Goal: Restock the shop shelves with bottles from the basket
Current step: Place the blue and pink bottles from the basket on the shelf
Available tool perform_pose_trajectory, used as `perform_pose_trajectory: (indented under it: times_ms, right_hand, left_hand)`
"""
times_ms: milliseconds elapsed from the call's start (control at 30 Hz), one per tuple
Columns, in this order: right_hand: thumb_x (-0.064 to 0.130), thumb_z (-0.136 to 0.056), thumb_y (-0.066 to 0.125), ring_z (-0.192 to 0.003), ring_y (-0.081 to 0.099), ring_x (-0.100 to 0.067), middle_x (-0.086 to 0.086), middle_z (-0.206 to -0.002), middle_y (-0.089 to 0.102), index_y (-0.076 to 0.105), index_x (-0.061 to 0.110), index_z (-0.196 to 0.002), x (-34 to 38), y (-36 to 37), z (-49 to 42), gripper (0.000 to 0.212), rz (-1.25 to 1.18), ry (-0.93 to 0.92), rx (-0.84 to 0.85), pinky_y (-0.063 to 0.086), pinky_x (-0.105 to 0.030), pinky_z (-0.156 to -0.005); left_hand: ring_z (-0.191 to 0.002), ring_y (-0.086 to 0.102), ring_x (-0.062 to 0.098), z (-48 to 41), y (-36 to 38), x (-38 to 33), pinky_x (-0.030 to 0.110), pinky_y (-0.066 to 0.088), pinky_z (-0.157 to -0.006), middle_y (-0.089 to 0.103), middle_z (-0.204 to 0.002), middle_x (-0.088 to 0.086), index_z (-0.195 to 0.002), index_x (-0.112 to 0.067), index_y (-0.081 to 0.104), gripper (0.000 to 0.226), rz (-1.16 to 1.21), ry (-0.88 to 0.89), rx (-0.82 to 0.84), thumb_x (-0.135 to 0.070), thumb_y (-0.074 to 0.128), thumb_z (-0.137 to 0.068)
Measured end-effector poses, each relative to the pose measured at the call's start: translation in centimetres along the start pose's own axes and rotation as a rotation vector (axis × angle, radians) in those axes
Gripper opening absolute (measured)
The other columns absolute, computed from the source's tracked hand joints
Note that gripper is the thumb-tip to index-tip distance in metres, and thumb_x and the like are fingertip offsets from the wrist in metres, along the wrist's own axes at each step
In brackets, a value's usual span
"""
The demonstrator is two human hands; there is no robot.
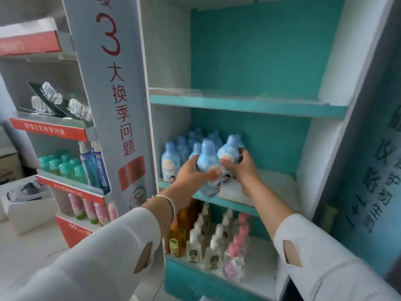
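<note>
My left hand (192, 172) grips a light blue bottle (208, 164) and holds it just in front of the middle shelf (280, 187) of the teal cabinet. My right hand (243, 168) grips a second light blue bottle (227, 153) that stands on that shelf, right beside the first. Several matching blue bottles (171, 159) stand in rows on the shelf's left half. The basket is out of view.
The shelf above (249, 105) holds nothing. On the shelf below stand white pump bottles (213, 246), pink ones (237, 242) and an amber bottle (180, 224). A grey display stand (121, 105) to the left carries green-capped bottles (63, 168). A white box (26, 198) lies on the floor.
</note>
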State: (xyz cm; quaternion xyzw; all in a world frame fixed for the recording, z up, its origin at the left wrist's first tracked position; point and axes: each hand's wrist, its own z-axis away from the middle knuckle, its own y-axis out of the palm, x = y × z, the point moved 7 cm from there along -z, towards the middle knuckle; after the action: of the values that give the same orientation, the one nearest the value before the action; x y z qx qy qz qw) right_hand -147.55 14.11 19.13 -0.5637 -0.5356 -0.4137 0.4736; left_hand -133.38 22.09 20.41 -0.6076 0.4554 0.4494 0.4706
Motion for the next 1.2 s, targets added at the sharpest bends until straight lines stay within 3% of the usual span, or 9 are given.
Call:
perform_pose_trajectory:
  times_ms: [133,267,333,400,500,600,767,1033,1200]
  right_hand:
    - [0.026,-0.08,0.072,-0.098,0.061,-0.025,-0.003,-0.108,0.063,0.053,0.018,-0.117,-1.6,-2.1,-3.2,0.042,0.234,0.014,-0.076,0.05,-0.037,-0.084]
    - [0.039,-0.087,0.057,-0.088,0.063,-0.025,-0.002,-0.097,0.066,0.055,0.026,-0.088,-2.9,-2.7,-6.3,0.014,0.427,0.057,-0.117,0.05,-0.033,-0.076]
    - [0.046,-0.089,0.051,-0.084,0.063,-0.023,-0.001,-0.093,0.065,0.055,0.027,-0.085,-3.5,-2.6,-7.5,0.02,0.424,0.07,-0.081,0.046,-0.029,-0.071]
    - [0.05,-0.089,0.049,-0.085,0.062,-0.021,0.0,-0.093,0.065,0.059,0.025,-0.098,-4.1,-2.6,-8.3,0.029,0.406,0.068,-0.01,0.043,-0.027,-0.071]
    - [0.025,-0.087,0.061,-0.089,0.06,-0.02,-0.002,-0.094,0.065,0.058,0.021,-0.1,-5.5,-3.2,-8.1,0.014,0.311,0.036,0.111,0.049,-0.032,-0.076]
    - [0.004,-0.08,0.068,-0.096,0.062,-0.025,-0.013,-0.103,0.067,0.055,0.018,-0.098,-6.8,-4.1,-7.9,0.026,0.349,0.048,0.112,0.051,-0.04,-0.089]
    - [0.018,-0.086,0.061,-0.085,0.059,-0.018,-0.008,-0.093,0.068,0.062,0.015,-0.095,-6.1,-3.2,-9.2,0.009,0.565,-0.026,0.109,0.046,-0.03,-0.075]
    - [0.014,-0.08,0.068,-0.091,0.06,-0.019,-0.005,-0.098,0.067,0.06,0.014,-0.108,-7.1,-3.3,-10.4,0.03,0.529,-0.006,0.11,0.044,-0.025,-0.078]
    - [0.009,-0.078,0.071,-0.089,0.059,-0.018,-0.004,-0.093,0.065,0.061,0.012,-0.106,-7.3,-3.3,-9.6,0.03,0.449,0.018,0.137,0.047,-0.028,-0.08]
  left_hand:
    - [-0.098,0.062,0.023,-3.2,1.8,0.2,0.039,0.052,-0.088,0.065,-0.104,0.006,-0.108,-0.022,0.053,0.04,-0.08,0.057,-0.009,-0.014,0.075,-0.076]
    - [-0.092,0.059,0.017,-6.0,3.8,1.5,0.033,0.053,-0.081,0.059,-0.101,0.001,-0.11,-0.023,0.044,0.046,-0.034,0.071,-0.016,-0.01,0.073,-0.077]
    - [-0.086,0.056,0.012,-6.8,4.9,2.5,0.026,0.05,-0.073,0.056,-0.095,-0.005,-0.109,-0.023,0.039,0.047,0.011,0.064,-0.018,-0.007,0.072,-0.078]
    - [-0.089,0.055,0.013,-7.5,5.8,3.7,0.027,0.047,-0.076,0.054,-0.093,-0.008,-0.108,-0.023,0.039,0.046,-0.003,0.047,-0.011,-0.007,0.071,-0.079]
    - [-0.092,0.055,0.015,-8.4,6.7,4.5,0.029,0.047,-0.079,0.057,-0.102,-0.002,-0.111,-0.024,0.042,0.044,-0.03,0.045,0.001,-0.01,0.07,-0.08]
    - [-0.095,0.055,0.014,-9.2,7.1,4.6,0.023,0.046,-0.076,0.057,-0.11,0.001,-0.126,-0.021,0.043,0.051,-0.098,0.064,0.028,-0.012,0.068,-0.083]
    - [-0.114,0.051,0.022,-9.8,7.1,4.2,0.037,0.044,-0.098,0.055,-0.125,0.006,-0.136,-0.019,0.04,0.055,-0.256,0.133,0.0,-0.014,0.063,-0.086]
    - [-0.108,0.05,0.018,-9.8,6.9,3.5,0.017,0.033,-0.079,0.054,-0.125,0.008,-0.141,-0.017,0.029,0.053,-0.347,0.191,-0.066,-0.012,0.051,-0.094]
    - [-0.119,0.048,0.026,-9.9,6.8,3.9,0.029,0.037,-0.096,0.05,-0.132,0.013,-0.146,-0.02,0.022,0.057,-0.39,0.164,-0.098,-0.013,0.047,-0.095]
